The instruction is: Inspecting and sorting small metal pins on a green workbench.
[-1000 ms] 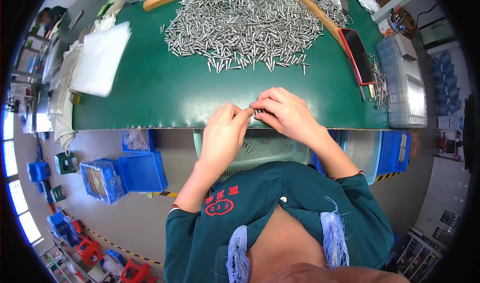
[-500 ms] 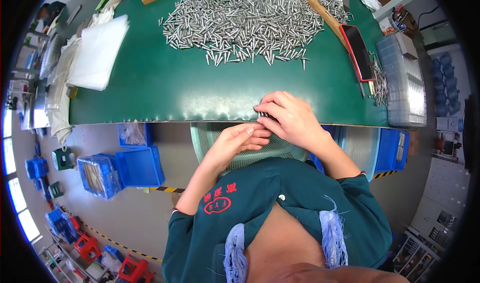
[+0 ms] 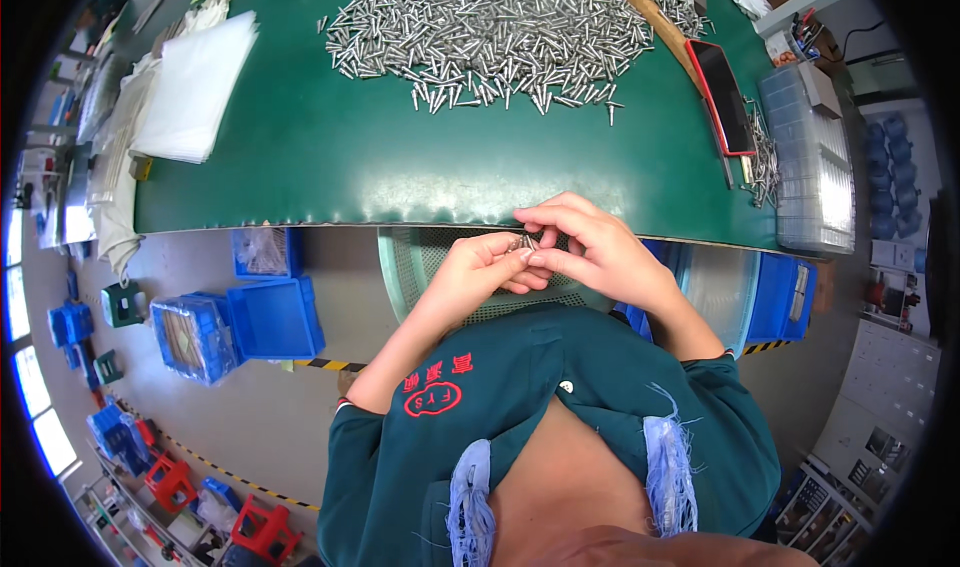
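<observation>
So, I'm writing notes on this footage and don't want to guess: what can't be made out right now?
How many small metal pieces are at the fingertips: head view, hidden by the left hand and right hand.
The far end of the metal heap: head view, cut off by the upper edge.
Much of the green basket's inside: head view, behind hands, table and shirt.
Fine surface detail on the pieces: head view, too small.

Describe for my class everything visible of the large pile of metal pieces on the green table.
The pile is a broad, loose heap of small, slender, shiny silver-grey pieces, many tapered. They lie jumbled at all angles, with strays along the near edge. It rests on the green table, bordered on the right by a wooden bar; the upper picture edge cuts it off.
</observation>
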A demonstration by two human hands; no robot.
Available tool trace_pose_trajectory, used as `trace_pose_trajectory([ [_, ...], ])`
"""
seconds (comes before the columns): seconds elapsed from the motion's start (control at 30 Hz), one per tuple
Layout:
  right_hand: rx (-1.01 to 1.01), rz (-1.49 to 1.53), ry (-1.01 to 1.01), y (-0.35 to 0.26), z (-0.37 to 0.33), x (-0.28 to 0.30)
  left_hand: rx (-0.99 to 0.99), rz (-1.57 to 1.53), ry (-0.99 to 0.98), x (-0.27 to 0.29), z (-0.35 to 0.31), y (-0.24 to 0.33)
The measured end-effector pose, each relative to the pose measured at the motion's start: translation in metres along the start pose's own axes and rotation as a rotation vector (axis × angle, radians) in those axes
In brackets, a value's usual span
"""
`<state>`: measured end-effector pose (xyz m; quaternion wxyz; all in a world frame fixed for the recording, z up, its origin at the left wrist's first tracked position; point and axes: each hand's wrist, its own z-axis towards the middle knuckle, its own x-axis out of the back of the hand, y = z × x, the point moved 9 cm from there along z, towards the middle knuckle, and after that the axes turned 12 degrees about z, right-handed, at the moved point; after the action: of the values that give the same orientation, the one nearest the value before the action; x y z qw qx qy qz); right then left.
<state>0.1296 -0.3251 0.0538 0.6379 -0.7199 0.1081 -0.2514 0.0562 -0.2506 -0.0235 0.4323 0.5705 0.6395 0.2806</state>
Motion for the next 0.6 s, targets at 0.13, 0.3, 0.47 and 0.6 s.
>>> trace_pose_trajectory([
  [0.13,-0.013,0.053,-0.025,0.005,0.000,0.001,-0.054,0.117,0.038,0.004,-0.007,0.014],
  [0.3,-0.012,0.123,-0.036,0.005,0.001,0.000,-0.052,0.105,0.030,0.005,-0.007,0.017],
  [0.47,-0.021,0.197,-0.012,0.010,0.002,0.003,-0.037,0.082,-0.029,0.003,-0.005,0.019],
  [0.6,-0.018,0.186,0.037,0.005,0.007,0.002,-0.004,0.146,0.004,0.004,-0.005,0.019],
])
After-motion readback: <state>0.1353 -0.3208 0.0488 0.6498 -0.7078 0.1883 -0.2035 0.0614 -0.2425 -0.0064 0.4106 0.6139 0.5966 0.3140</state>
